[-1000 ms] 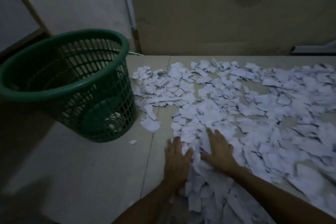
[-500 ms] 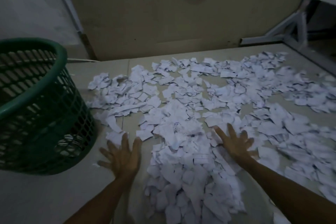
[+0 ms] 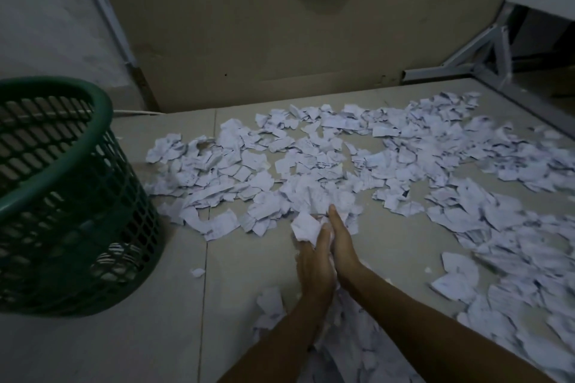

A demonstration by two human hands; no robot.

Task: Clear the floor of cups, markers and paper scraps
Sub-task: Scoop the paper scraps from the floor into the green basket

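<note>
Floor (image 3: 102,348): pale tiles, dim light.
Left hand (image 3: 314,267): pressed toward the right hand (image 3: 342,242), a wad of paper scraps (image 3: 306,228) squeezed between both palms.
Loose scraps (image 3: 311,171): spread beyond and right of both hands.
Green basket (image 3: 62,196): far left of the left hand.

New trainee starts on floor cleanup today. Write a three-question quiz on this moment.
1. True or false: the green plastic lattice basket stands to the left of the hands.
2. What is pressed between the left hand and right hand?
A) a marker B) torn white paper scraps C) a cup
3. Fill in: scraps lie spread over the pale tiled ____.

Key: 1 true; 2 B; 3 floor.
</note>
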